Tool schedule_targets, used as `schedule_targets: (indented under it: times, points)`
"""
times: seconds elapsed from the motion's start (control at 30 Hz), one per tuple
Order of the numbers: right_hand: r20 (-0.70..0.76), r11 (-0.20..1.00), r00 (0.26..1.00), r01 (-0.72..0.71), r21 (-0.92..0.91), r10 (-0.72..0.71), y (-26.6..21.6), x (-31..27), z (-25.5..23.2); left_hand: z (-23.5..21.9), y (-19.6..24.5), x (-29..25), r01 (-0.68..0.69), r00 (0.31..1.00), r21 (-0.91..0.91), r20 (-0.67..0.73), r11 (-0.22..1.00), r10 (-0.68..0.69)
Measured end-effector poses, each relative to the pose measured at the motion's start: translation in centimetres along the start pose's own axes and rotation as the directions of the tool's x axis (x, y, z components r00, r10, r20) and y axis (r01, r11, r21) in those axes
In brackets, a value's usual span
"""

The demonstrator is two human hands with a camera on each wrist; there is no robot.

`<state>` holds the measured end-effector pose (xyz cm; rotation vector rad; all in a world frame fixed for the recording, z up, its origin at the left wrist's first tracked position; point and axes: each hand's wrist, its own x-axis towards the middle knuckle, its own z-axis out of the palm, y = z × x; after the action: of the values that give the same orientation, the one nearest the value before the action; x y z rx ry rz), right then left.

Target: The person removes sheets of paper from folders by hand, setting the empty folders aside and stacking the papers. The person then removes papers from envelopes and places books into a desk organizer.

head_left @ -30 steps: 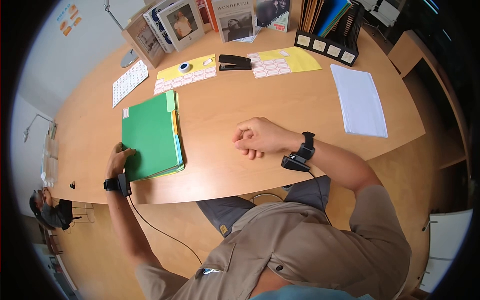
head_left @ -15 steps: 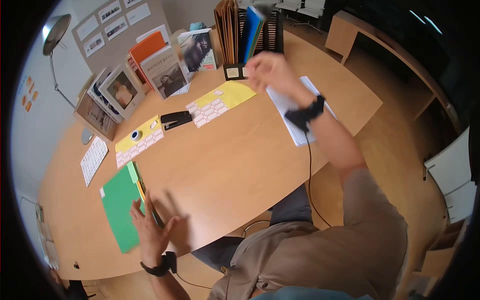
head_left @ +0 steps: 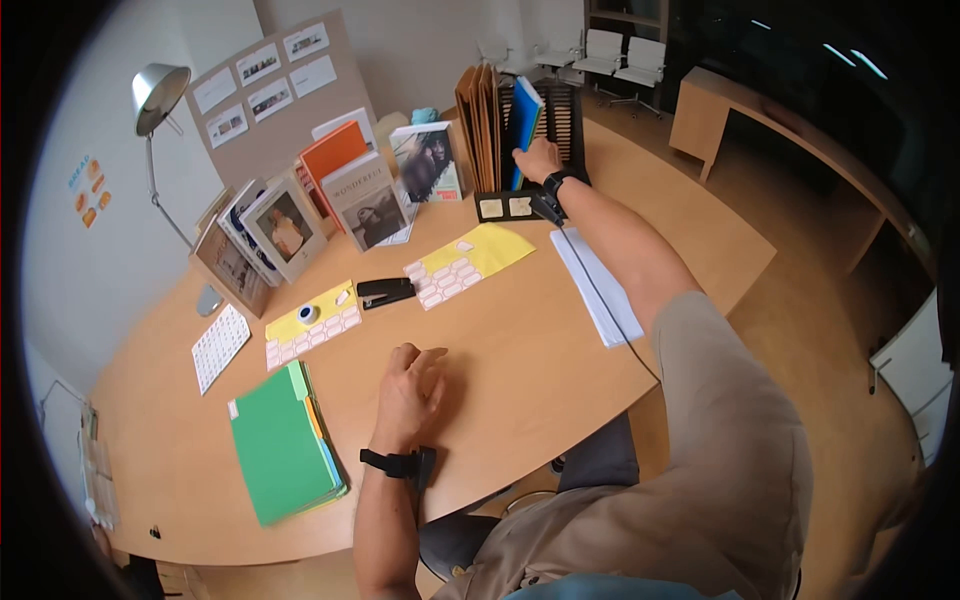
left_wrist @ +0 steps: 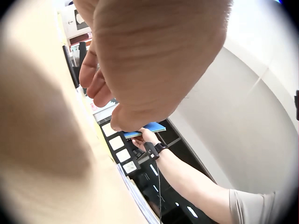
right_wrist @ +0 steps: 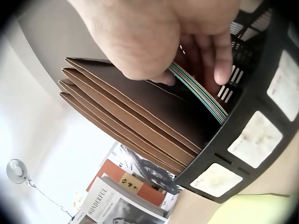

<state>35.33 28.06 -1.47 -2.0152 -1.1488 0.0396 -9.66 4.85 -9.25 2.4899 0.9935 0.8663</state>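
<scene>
In the head view my right hand [head_left: 540, 157] reaches into a black file holder [head_left: 548, 207] at the back of the table. It pinches a thin stack of folders [right_wrist: 200, 95] with a blue folder [head_left: 524, 112] at its face. The right wrist view has the thumb on one side of the stack and the fingers on the other. Brown accordion-like folders [right_wrist: 135, 114] stand beside it in the holder. My left hand [head_left: 403, 398] hovers over the table with loosely bent fingers, holding nothing. To its left lies a stack of tabbed folders topped by a green folder [head_left: 275, 445].
A black stapler [head_left: 386, 292] lies between two yellow sheets with white labels [head_left: 445, 283]. White paper [head_left: 598, 290] lies below the holder. Upright books [head_left: 365, 205], a lamp [head_left: 160, 95] and a roll of tape [head_left: 307, 314] are at the back left.
My right hand has gone from the table's middle to the file holder and taken hold of the folders there. My left hand has left the green folder and moved right.
</scene>
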Motion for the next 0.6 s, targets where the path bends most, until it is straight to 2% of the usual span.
schedule_targets:
  times: [0.07,0.1,0.27,0.3,0.33,0.37,0.4,0.47,0.5,0.53,0.57,0.6]
  points:
    - [0.096,0.996,0.993,-0.073,0.058,0.068,0.8,1.2,1.6,0.1,0.4,-0.9,0.049,0.998,-0.052,-0.036,0.997,-0.051]
    - [0.107,0.999,0.994,-0.024,0.031,0.021,1.0,1.0,1.7,0.1,0.4,-1.0,0.058,0.998,-0.059,-0.014,0.997,-0.059]
    - [0.086,0.999,0.996,0.037,-0.022,-0.035,1.2,1.3,2.5,0.3,0.4,-0.5,0.117,0.993,-0.087,0.045,0.989,-0.113]
    - [0.095,1.000,0.995,-0.013,0.000,0.013,0.5,1.0,2.1,0.5,0.4,-0.5,0.130,0.991,-0.096,0.055,0.987,-0.125]
    - [0.031,0.996,0.998,0.062,-0.064,-0.060,2.0,3.2,4.1,0.3,0.2,-0.7,0.151,0.988,-0.099,0.057,0.984,-0.146]
    - [0.073,0.995,0.994,0.080,-0.064,-0.076,0.5,1.1,2.1,0.5,-0.4,-0.8,0.123,0.992,-0.091,0.042,0.988,-0.120]
    - [0.101,0.990,0.988,0.124,-0.064,-0.117,0.5,1.3,1.9,0.6,-0.7,-0.8,0.155,0.988,-0.082,0.029,0.984,-0.153]
    - [0.015,0.992,0.993,0.114,0.047,-0.114,0.4,2.0,1.9,0.6,-1.1,-0.8,0.097,0.995,-0.086,0.019,0.992,-0.095]
    - [0.032,0.981,0.981,0.188,0.044,-0.189,0.5,2.6,1.2,0.6,-1.2,-0.9,0.081,0.997,-0.104,0.006,0.991,-0.081]
    - [-0.007,0.981,0.985,0.171,0.086,-0.171,0.5,4.4,0.9,0.5,-1.4,-1.3,0.101,0.995,-0.099,0.000,0.990,-0.101]
    - [-0.040,0.976,0.982,0.187,0.116,-0.183,-2.2,2.1,-2.5,0.5,-1.5,-1.3,0.087,0.996,-0.110,-0.013,0.990,-0.089]
    - [-0.099,0.955,0.957,0.281,0.092,-0.272,-2.0,4.6,-3.6,0.7,-1.5,-1.1,0.061,0.998,-0.127,-0.023,0.990,-0.065]
